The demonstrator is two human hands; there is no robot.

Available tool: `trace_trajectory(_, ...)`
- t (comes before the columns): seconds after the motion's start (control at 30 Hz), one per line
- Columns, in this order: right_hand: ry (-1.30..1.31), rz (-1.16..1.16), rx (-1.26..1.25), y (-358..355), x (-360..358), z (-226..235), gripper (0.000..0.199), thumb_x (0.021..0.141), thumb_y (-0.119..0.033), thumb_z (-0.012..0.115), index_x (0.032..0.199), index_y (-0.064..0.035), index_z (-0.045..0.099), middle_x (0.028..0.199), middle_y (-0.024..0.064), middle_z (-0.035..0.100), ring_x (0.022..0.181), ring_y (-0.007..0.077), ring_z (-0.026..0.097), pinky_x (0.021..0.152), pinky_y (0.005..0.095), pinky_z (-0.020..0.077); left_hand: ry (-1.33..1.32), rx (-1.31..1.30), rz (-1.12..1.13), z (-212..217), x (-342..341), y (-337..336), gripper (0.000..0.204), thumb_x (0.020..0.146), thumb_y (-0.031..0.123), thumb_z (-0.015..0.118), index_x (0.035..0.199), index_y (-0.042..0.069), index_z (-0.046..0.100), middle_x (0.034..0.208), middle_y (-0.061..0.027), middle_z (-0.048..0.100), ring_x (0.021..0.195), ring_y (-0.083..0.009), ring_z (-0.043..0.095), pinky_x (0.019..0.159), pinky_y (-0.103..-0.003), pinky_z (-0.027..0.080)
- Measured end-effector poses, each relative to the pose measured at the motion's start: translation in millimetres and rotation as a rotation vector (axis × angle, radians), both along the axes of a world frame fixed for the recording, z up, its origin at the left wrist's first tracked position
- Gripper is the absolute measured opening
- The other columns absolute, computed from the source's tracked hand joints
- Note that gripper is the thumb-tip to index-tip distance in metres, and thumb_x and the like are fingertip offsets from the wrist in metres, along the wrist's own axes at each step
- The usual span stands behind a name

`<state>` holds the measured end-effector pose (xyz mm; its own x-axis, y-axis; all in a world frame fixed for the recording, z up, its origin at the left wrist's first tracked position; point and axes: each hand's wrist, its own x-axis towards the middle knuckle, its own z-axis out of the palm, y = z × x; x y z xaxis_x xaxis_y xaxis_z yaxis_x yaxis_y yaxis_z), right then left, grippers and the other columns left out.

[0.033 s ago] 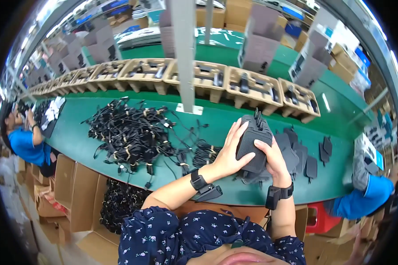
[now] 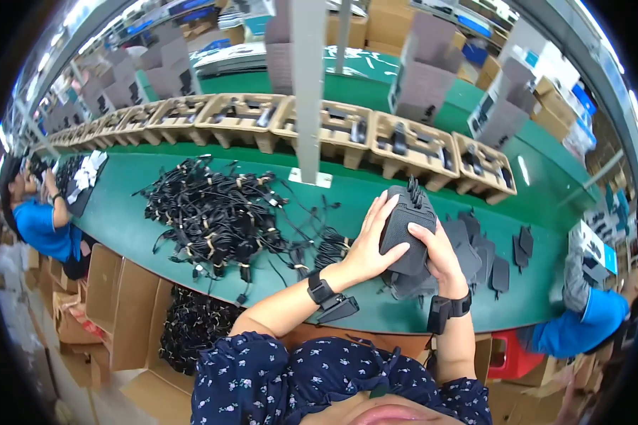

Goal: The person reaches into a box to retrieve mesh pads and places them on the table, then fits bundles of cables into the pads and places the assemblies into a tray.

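- Nearest, a dark blue flowered sleeve at the lower edge; black wrist straps on both forearms
- Left hand and right hand clasp a stack of dark grey flat pouches between them, fingers curled round its sides; the stack stands upright above the green table, near its front edge
- Just beside the right hand, more grey pouches lie loose on the table
- Left of the hands, a heap of black bundled cables; below the table edge, a cardboard box
- Further back, a row of moulded pulp trays; a white post rises in front
- Co-workers in blue shirts at both sides
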<state>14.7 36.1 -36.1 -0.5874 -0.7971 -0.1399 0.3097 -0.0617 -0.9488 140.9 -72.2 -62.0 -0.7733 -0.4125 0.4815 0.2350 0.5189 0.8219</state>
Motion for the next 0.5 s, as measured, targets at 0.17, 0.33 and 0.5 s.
trace_trajectory(0.17, 0.021, 0.153, 0.170, -45.4, -7.1, -8.0, 0.057, 0.080, -0.017, 0.063, 0.128, 0.0006, 0.037, 0.118, 0.0091, 0.051, 0.107, 0.0172, 0.048, 0.092, 0.0287, 0.0382, -0.023, 0.216, 0.058, -32.0, -7.3, -38.7, 0.070, 0.078, 0.016, 0.062, 0.136, 0.006, 0.025, 0.140, -0.0192, 0.025, 0.132, -0.0305, 0.021, 0.107, -0.037, 0.019)
trace_trajectory(0.33, 0.300, 0.160, 0.328, -42.3, -8.0, -23.0, 0.062, 0.081, -0.027, 0.064, 0.128, 0.0036, 0.037, 0.122, 0.0138, 0.049, 0.108, 0.0194, 0.048, 0.092, 0.0293, 0.0389, -0.150, 0.225, 0.067, -49.6, -7.1, -38.8, 0.078, 0.077, 0.026, 0.062, 0.138, 0.006, 0.018, 0.134, -0.0277, 0.027, 0.128, -0.0423, 0.022, 0.104, -0.045, 0.023)
trace_trajectory(0.5, 0.894, -0.017, 0.559, -40.1, -8.2, -25.3, 0.052, 0.075, -0.034, 0.068, 0.110, 0.0009, 0.054, 0.102, 0.0136, 0.056, 0.089, 0.0201, 0.055, 0.079, 0.0294, 0.0441, -0.263, 0.201, 0.064, -47.4, 0.1, -39.3, 0.078, 0.079, 0.029, 0.062, 0.139, 0.008, 0.018, 0.139, -0.0286, 0.018, 0.130, -0.0392, 0.019, 0.106, -0.041, 0.021)
